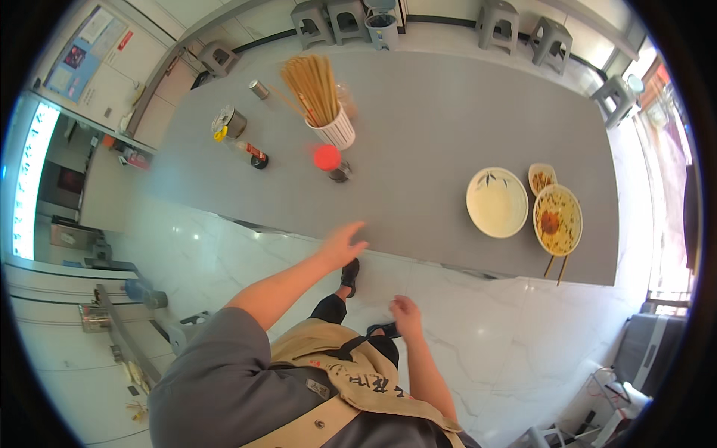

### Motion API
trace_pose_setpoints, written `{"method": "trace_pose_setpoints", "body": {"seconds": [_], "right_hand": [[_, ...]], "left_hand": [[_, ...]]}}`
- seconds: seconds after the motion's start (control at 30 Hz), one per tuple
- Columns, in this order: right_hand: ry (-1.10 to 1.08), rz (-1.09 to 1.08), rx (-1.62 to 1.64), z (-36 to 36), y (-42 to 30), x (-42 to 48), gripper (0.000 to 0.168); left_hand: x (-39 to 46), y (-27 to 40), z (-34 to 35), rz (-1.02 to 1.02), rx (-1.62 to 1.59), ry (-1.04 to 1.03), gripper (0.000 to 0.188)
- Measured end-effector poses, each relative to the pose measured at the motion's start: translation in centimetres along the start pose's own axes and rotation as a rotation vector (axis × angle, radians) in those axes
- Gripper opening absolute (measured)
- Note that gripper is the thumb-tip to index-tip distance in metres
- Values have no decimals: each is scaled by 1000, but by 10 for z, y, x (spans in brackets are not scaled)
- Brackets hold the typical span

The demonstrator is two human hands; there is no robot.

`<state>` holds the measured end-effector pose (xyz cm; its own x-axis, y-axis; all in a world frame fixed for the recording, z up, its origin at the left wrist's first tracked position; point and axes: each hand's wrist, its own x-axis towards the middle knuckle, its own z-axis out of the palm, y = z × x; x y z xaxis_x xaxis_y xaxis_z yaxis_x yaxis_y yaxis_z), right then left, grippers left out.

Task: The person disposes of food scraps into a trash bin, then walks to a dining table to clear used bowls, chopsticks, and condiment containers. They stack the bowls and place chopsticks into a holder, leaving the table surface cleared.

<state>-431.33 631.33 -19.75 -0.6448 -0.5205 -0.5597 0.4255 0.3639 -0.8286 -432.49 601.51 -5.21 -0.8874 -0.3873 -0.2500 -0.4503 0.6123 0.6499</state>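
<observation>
My left hand (pixel 341 246) is raised at the near edge of the grey table (pixel 409 168), its fingers apart and nothing in it. Lower and to the right, my right hand (pixel 405 313) hangs over the floor with curled fingers; whether it holds anything is not clear. Beyond my left hand stand a red-capped jar (pixel 331 162) and a white ribbed cup (pixel 336 130) full of wooden chopsticks (pixel 313 89). At the table's right are a pale bowl (pixel 497 203), a small dish with food scraps (pixel 541 179) and a soiled bowl (pixel 558 219) with two chopsticks (pixel 556 269) under its near rim.
On the table's left are a yellow-tipped bottle (pixel 246 150), a metal-and-glass container (pixel 231 121) and a small can (pixel 259 89). Grey stools (pixel 498 25) and a bin (pixel 381 29) line the far wall. Another stool (pixel 187 330) stands at my left.
</observation>
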Motion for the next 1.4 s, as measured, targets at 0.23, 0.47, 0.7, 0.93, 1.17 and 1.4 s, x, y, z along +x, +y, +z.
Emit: {"method": "trace_pose_setpoints", "body": {"seconds": [0.23,0.47,0.7,0.93,1.17,1.4], "right_hand": [[31,-420,-364,102,-217,41,52],[235,-382,-430,169,-327,178,79],[144,-336,-297,242,-337,230,66],[318,-343,-251,318,-355,288,53],[153,-298,-574,279,-345,287,42],[298,-168,-347,194,-311,241,53]], "left_hand": [[30,-225,-152,-387,-173,798,88],[88,-227,-273,-382,-381,591,79],[151,-269,-254,-83,-603,657,36],[208,-231,-251,-145,-336,706,55],[204,-297,-279,-129,-579,748,36],[200,-513,-424,-453,-1300,1067,58]]}}
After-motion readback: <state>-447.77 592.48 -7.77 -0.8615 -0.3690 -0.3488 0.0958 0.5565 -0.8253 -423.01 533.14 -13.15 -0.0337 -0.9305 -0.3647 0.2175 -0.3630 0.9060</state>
